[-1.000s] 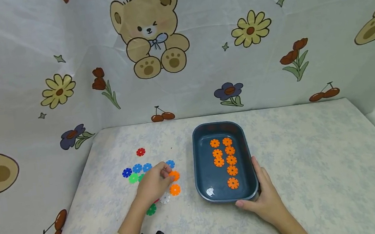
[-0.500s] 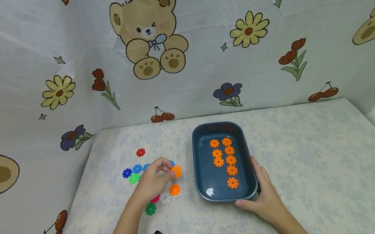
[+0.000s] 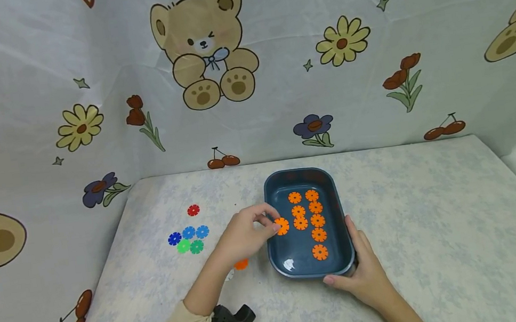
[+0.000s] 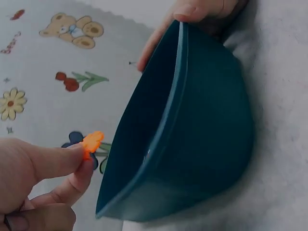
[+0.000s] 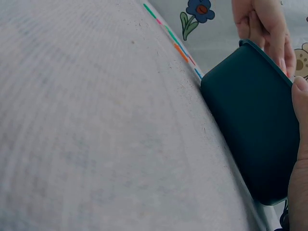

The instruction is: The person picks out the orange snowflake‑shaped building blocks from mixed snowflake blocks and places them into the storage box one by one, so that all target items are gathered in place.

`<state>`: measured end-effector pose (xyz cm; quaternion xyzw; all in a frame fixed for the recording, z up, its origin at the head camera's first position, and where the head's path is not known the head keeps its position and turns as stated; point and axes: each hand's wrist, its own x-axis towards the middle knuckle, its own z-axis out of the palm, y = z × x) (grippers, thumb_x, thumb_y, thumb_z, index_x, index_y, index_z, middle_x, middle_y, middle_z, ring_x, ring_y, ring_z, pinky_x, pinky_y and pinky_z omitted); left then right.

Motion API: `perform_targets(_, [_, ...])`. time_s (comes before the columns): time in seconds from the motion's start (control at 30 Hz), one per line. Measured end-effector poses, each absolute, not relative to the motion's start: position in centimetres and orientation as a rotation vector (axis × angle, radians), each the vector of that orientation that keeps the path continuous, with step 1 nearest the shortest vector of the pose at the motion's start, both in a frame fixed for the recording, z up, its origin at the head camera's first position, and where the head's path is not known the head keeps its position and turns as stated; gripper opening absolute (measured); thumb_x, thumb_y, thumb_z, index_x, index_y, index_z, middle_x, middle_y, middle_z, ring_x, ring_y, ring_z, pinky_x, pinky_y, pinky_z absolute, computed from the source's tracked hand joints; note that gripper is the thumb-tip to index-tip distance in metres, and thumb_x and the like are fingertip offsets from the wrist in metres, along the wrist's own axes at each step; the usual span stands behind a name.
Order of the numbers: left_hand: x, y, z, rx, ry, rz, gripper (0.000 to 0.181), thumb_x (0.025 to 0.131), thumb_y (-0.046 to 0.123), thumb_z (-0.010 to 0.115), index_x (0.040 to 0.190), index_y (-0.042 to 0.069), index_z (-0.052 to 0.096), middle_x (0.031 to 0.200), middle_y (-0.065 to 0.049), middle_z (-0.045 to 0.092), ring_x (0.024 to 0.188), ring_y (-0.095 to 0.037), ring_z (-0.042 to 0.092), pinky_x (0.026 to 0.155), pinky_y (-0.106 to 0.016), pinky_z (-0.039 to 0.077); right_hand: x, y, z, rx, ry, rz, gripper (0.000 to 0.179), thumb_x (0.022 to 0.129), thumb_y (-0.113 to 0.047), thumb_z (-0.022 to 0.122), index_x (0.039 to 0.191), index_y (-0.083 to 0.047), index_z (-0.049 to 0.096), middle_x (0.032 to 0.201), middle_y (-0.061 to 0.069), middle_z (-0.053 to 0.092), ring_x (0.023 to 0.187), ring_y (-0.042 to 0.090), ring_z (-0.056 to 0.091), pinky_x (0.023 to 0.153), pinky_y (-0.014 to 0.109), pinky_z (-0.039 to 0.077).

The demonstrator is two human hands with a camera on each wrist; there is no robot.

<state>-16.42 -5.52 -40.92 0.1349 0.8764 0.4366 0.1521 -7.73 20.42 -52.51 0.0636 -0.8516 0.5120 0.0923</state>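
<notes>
Between left thumb and fingertips, the left hand [image 3: 245,235] pinches an orange flower-shaped disc [image 3: 282,226] with a notched edge. The disc is over the left rim of a dark blue rectangular tub [image 3: 294,256]. In the left wrist view the same disc [image 4: 93,142] is held above and apart from the tub's rim. The right hand [image 3: 367,274] grips the tub's near right corner, its thumb at the front rim and fingers along the side. Several orange discs [image 3: 317,221] lie flat inside, in two columns. The tub's inside is hidden in the right wrist view.
Left of the tub lie a red disc [image 3: 193,210], blue discs [image 3: 189,233] and green discs [image 3: 196,246]. Another orange disc [image 3: 241,264] is partly covered by the left forearm. A patterned cloth [image 3: 281,115] stands behind the table.
The left hand has picked up the orange disc from the table and carried it right, to over the tub's left rim. The right hand and tub stay in place.
</notes>
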Motion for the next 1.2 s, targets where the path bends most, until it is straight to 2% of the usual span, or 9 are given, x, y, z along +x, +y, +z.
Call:
perform_targets(0.17, [-16.8, -3.4, -41.0, 0.502, 2.509, 1.126, 0.010, 0.093, 0.023, 0.070, 0.102, 0.023, 0.067, 0.084, -0.001, 0.071, 0.062, -0.016, 0.057, 0.055, -0.030, 0.047, -7.7, 20.4, -52.6, 0.214, -2.509, 1.516, 0.135, 0.058, -0.019, 0.097, 0.160, -0.025, 0.008, 0.140, 0.016, 0.042, 0.118, 0.006, 0.039, 0.097, 0.000, 0.029])
perform_targets(0.37, [-17.0, -1.5, -42.1, 0.615, 2.621, 0.877, 0.008, 0.091, 0.022, 0.072, 0.097, 0.023, 0.067, 0.072, 0.010, 0.063, 0.060, -0.008, 0.055, 0.055, -0.025, 0.044, -7.7, 20.4, -52.5, 0.232, -2.498, 1.518, 0.135, 0.058, -0.017, 0.096, 0.160, -0.023, 0.009, 0.139, 0.017, 0.042, 0.117, 0.007, 0.040, 0.096, 0.001, 0.030])
perform_targets(0.5, [-16.7, -0.4, -42.6, 0.751, 2.752, 0.611, 0.007, 0.091, 0.023, 0.073, 0.094, 0.023, 0.067, 0.070, 0.013, 0.062, 0.059, -0.003, 0.053, 0.053, -0.022, 0.040, -7.7, 20.3, -52.6, 0.232, -2.499, 1.522, 0.135, 0.058, -0.017, 0.096, 0.160, -0.025, 0.009, 0.139, 0.017, 0.042, 0.119, 0.007, 0.040, 0.096, 0.001, 0.029])
perform_targets(0.73, [-16.3, 1.1, -43.5, 0.895, 2.899, 0.216, 0.007, 0.090, 0.024, 0.074, 0.096, 0.025, 0.071, 0.073, 0.010, 0.067, 0.060, -0.009, 0.055, 0.050, -0.025, 0.040, -7.7, 20.4, -52.7, 0.237, -2.494, 1.521, 0.134, 0.058, -0.017, 0.096, 0.161, -0.020, 0.010, 0.138, 0.017, 0.043, 0.119, 0.007, 0.039, 0.097, 0.001, 0.028])
perform_targets(0.9, [-16.4, 1.6, -44.1, 0.900, 2.949, 0.117, 0.016, 0.092, 0.018, 0.070, 0.105, 0.026, 0.074, 0.072, 0.010, 0.068, 0.058, -0.009, 0.055, 0.050, -0.025, 0.041, -7.7, 20.4, -52.7, 0.236, -2.495, 1.525, 0.134, 0.058, -0.017, 0.096, 0.160, -0.024, 0.009, 0.139, 0.017, 0.042, 0.119, 0.006, 0.039, 0.097, 0.002, 0.028])
perform_targets(1.03, [-16.4, 1.7, -44.5, 0.886, 2.987, 0.080, 0.017, 0.093, 0.019, 0.068, 0.107, 0.027, 0.074, 0.074, 0.009, 0.070, 0.057, -0.009, 0.053, 0.050, -0.025, 0.038, -7.7, 20.4, -52.7, 0.253, -2.491, 1.512, 0.135, 0.058, -0.017, 0.096, 0.160, -0.024, 0.009, 0.139, 0.017, 0.042, 0.118, 0.008, 0.039, 0.097, 0.002, 0.029])
perform_targets(1.2, [-16.4, 1.9, -44.5, 0.860, 2.991, 0.034, 0.021, 0.093, 0.022, 0.070, 0.111, 0.029, 0.074, 0.080, 0.008, 0.073, 0.060, -0.011, 0.057, 0.051, -0.026, 0.040, -7.7, 20.4, -52.7, 0.244, -2.494, 1.514, 0.135, 0.058, -0.017, 0.096, 0.160, -0.025, 0.009, 0.138, 0.017, 0.043, 0.118, 0.007, 0.039, 0.097, 0.002, 0.028])
